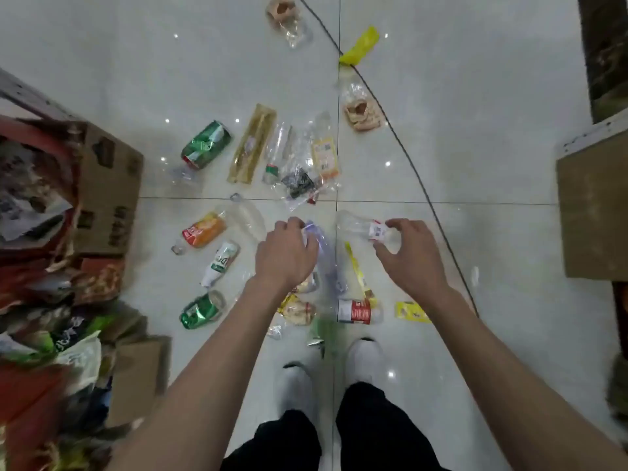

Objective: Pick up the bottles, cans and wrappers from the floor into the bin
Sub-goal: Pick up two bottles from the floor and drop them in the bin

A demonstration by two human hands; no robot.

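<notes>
Left hand (287, 254): grip closed around the top of a crumpled purple-tinted clear bottle (325, 258), which trails from the fist toward the white shoes (363, 356). Right hand (413, 253): grip pinching the end of a clear bottle with a red-and-white label (365, 227), fingers curled over it, bottle body pointing toward the left hand. Whether either bottle is clear of the floor (475, 171): cannot tell.

Landmark: the purple-tinted bottle.
- Left of it: orange-labelled bottle (204, 230), white-and-green bottle (221, 263), crushed green can (200, 312).
- Beyond it: second green can (205, 144), long tan wrapper (252, 142), flattened clear bottle with red-and-green neck (277, 153), clear wrappers with dark and orange print (312, 171).
- Nearer the shoes: snack packets (299, 311), red-labelled white container (356, 311), yellow wrapper (409, 311).
- Far beyond, near a black cable (401, 144): two bread bags and a yellow bag (361, 45).

Container: cardboard box bin (112, 185) far left of the landmark, flaps open, filled with mixed wrappers, packets and paper; contents blurred.
</notes>
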